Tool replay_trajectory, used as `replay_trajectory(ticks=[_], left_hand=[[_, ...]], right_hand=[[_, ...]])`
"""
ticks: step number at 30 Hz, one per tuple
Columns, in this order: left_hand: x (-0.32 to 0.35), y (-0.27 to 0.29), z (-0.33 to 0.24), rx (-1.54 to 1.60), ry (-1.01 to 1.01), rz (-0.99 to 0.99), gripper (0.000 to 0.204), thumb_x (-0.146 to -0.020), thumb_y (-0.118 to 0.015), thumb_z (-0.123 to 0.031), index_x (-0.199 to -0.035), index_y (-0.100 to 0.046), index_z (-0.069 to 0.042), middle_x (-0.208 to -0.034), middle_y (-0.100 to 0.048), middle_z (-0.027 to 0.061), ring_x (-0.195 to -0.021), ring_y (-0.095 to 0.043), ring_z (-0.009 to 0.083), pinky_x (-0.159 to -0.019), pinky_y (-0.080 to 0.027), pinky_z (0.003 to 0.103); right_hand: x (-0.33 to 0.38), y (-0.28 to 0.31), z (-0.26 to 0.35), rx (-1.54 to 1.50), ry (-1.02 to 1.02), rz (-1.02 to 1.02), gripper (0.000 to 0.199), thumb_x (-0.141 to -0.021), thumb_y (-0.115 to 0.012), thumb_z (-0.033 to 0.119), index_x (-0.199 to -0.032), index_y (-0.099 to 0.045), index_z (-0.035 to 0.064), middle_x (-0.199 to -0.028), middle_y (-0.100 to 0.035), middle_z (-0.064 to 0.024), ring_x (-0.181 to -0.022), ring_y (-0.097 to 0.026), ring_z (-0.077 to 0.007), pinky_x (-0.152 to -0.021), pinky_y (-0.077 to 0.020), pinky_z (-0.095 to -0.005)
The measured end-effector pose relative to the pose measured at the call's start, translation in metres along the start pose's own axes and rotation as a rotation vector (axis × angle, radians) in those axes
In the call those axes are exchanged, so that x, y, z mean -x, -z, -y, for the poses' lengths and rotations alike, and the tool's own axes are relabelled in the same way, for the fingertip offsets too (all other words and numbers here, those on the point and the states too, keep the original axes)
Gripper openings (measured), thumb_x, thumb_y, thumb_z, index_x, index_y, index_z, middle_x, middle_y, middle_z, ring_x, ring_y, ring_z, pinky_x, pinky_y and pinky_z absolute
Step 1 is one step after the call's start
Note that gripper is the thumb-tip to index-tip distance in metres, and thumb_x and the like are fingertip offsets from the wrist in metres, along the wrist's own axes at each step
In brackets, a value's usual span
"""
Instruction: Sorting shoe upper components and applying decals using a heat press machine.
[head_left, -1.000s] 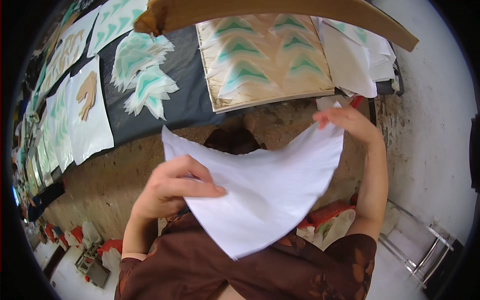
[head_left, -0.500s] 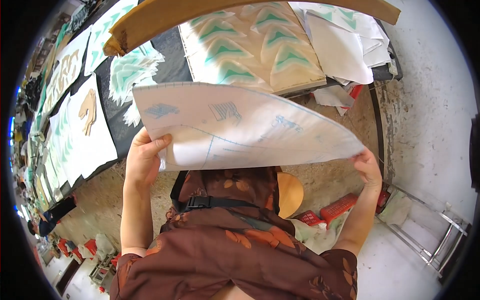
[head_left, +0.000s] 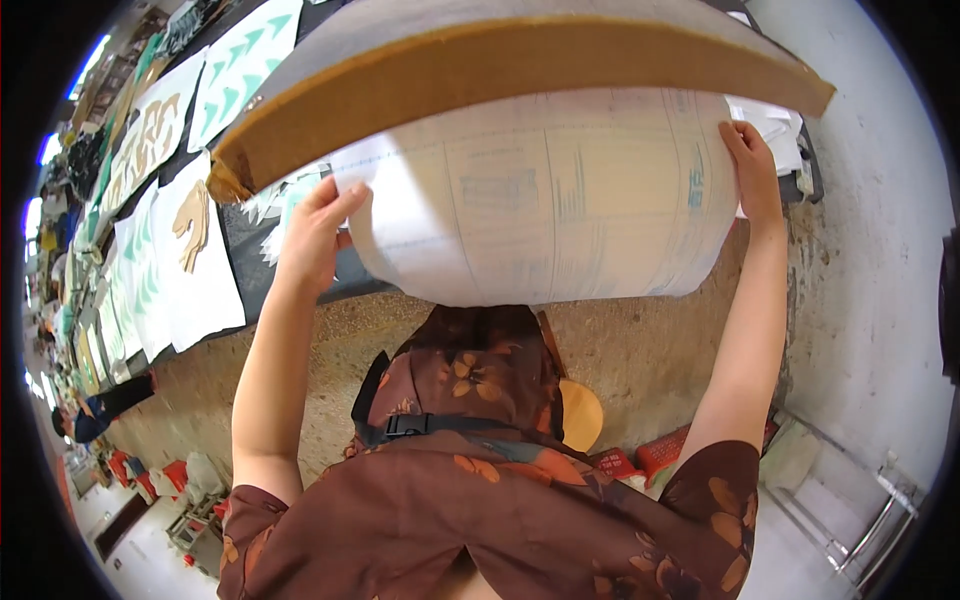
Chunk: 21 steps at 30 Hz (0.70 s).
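White and blue-lined, the sheet (head_left: 520, 225) is spread but not yet released, gripped at its sides by my left hand (head_left: 320, 222) and right hand (head_left: 756, 172), its top hidden behind a brown-edged overhead panel (head_left: 520, 65).

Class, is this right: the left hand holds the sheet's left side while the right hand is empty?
The right hand isn't empty: the head view shows it holding the right side of the white sheet. The left hand is as stated.
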<state>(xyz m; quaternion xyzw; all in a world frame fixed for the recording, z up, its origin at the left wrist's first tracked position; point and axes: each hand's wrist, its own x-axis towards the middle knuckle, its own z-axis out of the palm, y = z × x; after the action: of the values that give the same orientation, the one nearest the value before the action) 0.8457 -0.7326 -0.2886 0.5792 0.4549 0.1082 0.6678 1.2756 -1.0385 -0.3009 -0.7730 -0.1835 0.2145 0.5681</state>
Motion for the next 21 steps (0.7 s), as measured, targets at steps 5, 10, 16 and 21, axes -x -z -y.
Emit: replay_trajectory(ticks=[5, 10, 16, 21], left_hand=[[-0.099, 0.026, 0.031, 0.196, -0.159, -0.142, 0.033, -0.09, -0.066, -0.026, -0.119, -0.06, -0.011, -0.11, -0.064, 0.0042, -0.106, -0.058, 0.0168, -0.088, -0.049, 0.039], [-0.085, 0.057, 0.038, 0.19, -0.104, -0.264, 0.034, -0.09, -0.066, -0.026, -0.12, -0.06, -0.01, -0.11, -0.064, 0.0042, -0.105, -0.058, 0.0164, -0.087, -0.049, 0.039], [-0.078, 0.065, 0.043, 0.181, -0.031, -0.321, 0.037, -0.089, -0.067, -0.025, -0.121, -0.059, -0.01, -0.11, -0.063, 0.004, -0.104, -0.058, 0.0158, -0.087, -0.048, 0.038], [-0.057, 0.066, 0.062, 0.188, 0.056, -0.367, 0.038, -0.088, -0.067, -0.025, -0.122, -0.058, -0.009, -0.109, -0.063, 0.0039, -0.103, -0.057, 0.0153, -0.087, -0.048, 0.037]], right_hand=[[-0.138, 0.052, -0.076, -0.076, 0.025, 0.086, 0.035, -0.093, -0.062, 0.028, -0.114, -0.062, 0.0001, -0.103, -0.065, -0.0059, -0.092, -0.06, -0.015, -0.077, -0.0483, -0.027], [-0.171, -0.023, -0.103, -0.356, -0.098, 0.201, 0.03, -0.093, -0.061, 0.024, -0.113, -0.063, 0.0013, -0.103, -0.067, -0.0078, -0.093, -0.062, -0.0175, -0.075, -0.0509, -0.0297], [-0.101, -0.03, -0.096, -0.461, -0.111, 0.126, 0.028, -0.093, -0.061, 0.023, -0.111, -0.063, 0.0018, -0.101, -0.067, -0.0079, -0.091, -0.062, -0.0179, -0.074, -0.0515, -0.0307], [-0.053, -0.038, -0.076, -0.526, -0.152, 0.066, 0.026, -0.093, -0.061, 0.022, -0.109, -0.063, 0.0023, -0.099, -0.067, -0.008, -0.089, -0.062, -0.0183, -0.073, -0.052, -0.0316]])
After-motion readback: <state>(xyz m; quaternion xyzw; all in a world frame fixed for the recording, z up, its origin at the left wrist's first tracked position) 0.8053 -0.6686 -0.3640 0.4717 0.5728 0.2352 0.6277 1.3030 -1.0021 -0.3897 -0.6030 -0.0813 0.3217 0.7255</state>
